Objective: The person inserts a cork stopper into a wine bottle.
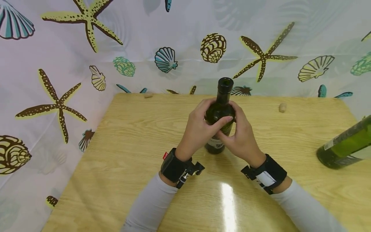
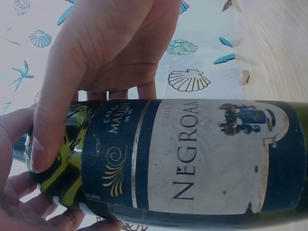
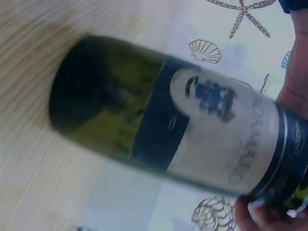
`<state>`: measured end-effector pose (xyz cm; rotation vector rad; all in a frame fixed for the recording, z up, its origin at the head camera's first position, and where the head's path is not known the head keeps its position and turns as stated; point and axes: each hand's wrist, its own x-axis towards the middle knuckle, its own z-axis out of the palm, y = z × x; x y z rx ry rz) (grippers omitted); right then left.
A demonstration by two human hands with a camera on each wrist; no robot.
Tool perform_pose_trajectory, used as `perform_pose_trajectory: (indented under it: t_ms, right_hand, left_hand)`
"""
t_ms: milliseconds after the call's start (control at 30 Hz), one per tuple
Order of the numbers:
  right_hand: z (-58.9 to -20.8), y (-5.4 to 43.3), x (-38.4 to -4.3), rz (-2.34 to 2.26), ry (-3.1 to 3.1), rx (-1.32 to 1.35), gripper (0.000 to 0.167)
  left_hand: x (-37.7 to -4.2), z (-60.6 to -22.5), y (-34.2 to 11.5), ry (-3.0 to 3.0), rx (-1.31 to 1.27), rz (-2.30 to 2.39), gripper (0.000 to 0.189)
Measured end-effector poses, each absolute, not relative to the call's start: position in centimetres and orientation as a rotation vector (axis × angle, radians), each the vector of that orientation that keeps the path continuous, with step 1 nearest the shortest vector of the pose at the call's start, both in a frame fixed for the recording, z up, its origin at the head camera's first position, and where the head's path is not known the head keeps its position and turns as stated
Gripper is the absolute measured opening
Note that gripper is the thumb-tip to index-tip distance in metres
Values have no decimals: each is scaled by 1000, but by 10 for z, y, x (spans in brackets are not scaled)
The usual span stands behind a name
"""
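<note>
A dark green wine bottle (image 1: 223, 93) with an open mouth stands nearly upright between both hands in the head view. My left hand (image 1: 200, 124) grips its shoulder from the left, the thumb laid across the front of the glass. From the other side my right hand (image 1: 242, 137) holds the bottle just below, its thumb close to the left one. In the left wrist view the white and dark blue label (image 2: 207, 159) reads "Negroam…". The bottle's base (image 3: 77, 91) shows in the right wrist view; whether it touches the wooden table (image 1: 139, 135) I cannot tell.
A second green bottle (image 1: 342, 149) stands at the table's right side, cut off by the frame edge. A small cork-like piece (image 1: 282, 107) lies right of the hands, and another small tan piece (image 1: 148, 95) lies at the back edge. A patterned curtain (image 1: 179, 25) hangs behind.
</note>
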<state>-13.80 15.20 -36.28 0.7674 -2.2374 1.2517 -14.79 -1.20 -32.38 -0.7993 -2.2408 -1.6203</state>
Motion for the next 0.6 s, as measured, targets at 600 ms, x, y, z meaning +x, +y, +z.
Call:
perform_pose_trajectory:
  t_ms: [600]
  right_hand:
    - [-374, 327, -268, 383, -3351, 206, 65]
  left_hand:
    - [-148, -325, -19, -2255, -871, -1632, 55]
